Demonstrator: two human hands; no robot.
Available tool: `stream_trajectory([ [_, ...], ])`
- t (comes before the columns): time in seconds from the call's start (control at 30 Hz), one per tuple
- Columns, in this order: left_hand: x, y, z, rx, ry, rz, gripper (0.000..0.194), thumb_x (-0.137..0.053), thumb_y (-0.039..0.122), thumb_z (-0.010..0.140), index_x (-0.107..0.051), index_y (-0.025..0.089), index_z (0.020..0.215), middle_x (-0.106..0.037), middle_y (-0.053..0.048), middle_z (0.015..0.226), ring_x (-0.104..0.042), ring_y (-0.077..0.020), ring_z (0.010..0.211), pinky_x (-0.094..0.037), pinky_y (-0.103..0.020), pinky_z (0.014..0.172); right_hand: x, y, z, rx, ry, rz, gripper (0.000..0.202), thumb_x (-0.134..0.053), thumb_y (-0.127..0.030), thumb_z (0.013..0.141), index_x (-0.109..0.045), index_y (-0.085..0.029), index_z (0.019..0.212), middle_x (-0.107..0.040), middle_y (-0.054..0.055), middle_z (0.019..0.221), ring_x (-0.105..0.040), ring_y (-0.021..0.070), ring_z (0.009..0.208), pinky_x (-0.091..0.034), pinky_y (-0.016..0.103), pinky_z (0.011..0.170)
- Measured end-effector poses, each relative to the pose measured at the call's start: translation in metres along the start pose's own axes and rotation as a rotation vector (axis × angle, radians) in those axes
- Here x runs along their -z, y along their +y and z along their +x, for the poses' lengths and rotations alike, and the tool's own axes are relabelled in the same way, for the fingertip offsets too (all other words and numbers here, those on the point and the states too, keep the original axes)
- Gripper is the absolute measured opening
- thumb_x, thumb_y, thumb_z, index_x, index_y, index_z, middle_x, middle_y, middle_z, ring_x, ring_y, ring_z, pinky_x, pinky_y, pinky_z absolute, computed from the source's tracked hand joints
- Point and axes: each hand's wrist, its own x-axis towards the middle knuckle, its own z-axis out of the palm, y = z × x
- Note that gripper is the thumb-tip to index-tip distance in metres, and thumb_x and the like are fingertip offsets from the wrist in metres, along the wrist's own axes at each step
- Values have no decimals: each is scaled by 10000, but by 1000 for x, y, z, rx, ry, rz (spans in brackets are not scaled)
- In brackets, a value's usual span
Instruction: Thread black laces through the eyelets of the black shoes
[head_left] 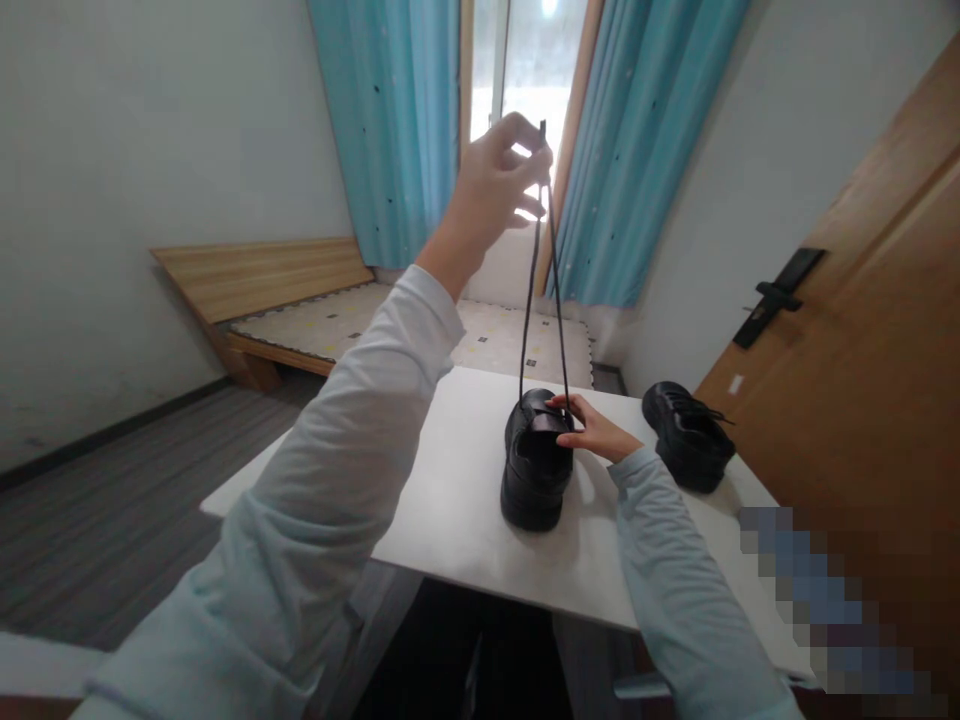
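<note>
High above the table, my left hand [504, 172] pinches the upper ends of a dark shoelace [559, 300]. Both strands run down, nearly taut, to a black shoe [534, 490] standing upright on the white table [450, 490]. The shoe's opening faces me and its toe points away. My right hand [596, 430] is at the right side of the shoe, with thumb and fingers closed on the edge by the tongue and lace area. Whether the right fingers also hold part of the lace is hard to see. Some of the left fingers are extended.
A second black shoe [690, 440], with its lace in, stands at the table's right side. Close to that side is a wooden door [862, 330] with a black handle. Beyond the table are a bed [322, 325] and blue curtains [397, 130] beside a window.
</note>
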Motion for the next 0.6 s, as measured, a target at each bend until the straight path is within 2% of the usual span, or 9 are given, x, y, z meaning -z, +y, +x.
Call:
stream_trajectory([
  [0.1, -1, 1, -1, -15, -22, -125, 181, -509, 174, 860, -409, 198, 711, -523, 32, 712, -587, -103, 708, -493, -300, 726, 0, 2, 0, 4, -4, 0, 686, -789, -418, 524, -451, -225, 1088, -473, 135, 1287, -346, 293, 1296, -430, 469, 936],
  [0.23, 0, -1, 0, -119, -49, -224, 241, -508, 127, 851, -375, 220, 672, -494, 50, 653, -547, -58, 670, -520, -295, 834, 0, 2, 0, 6, -17, 12, 681, -790, -393, 534, -435, -227, 1091, -455, 135, 1300, -329, 281, 1309, -421, 455, 953],
  [0.3, 0, -3, 0, -135, 18, -175, 225, -508, 172, 852, -380, 239, 680, -528, 54, 677, -570, -80, 745, -524, -285, 846, 0, 1, 0, -1, -23, 22, 673, -788, -385, 539, -430, -229, 1087, -444, 136, 1310, -324, 279, 1313, -433, 449, 940],
  [0.43, -1, -7, 2, -65, 144, -85, 207, -511, 239, 852, -399, 244, 678, -596, 56, 763, -601, -114, 868, -536, -272, 800, -1, -2, -1, -19, -26, 23, 662, -785, -378, 544, -429, -231, 1083, -425, 140, 1321, -311, 276, 1318, -463, 432, 897],
  [0.5, -4, -7, 4, -45, 126, -148, 215, -504, 188, 857, -397, 216, 671, -580, 49, 715, -619, -99, 792, -534, -265, 791, -2, -4, -1, -18, -24, 16, 652, -783, -376, 545, -442, -232, 1083, -433, 132, 1313, -313, 276, 1314, -474, 421, 878],
  [0.6, -11, -3, 5, -24, 23, -232, 196, -497, 127, 855, -425, 175, 679, -525, 43, 631, -636, -88, 691, -526, -253, 737, -3, -5, -1, -9, -20, -6, 636, -774, -377, 557, -460, -232, 1090, -447, 119, 1304, -328, 279, 1300, -485, 418, 857],
])
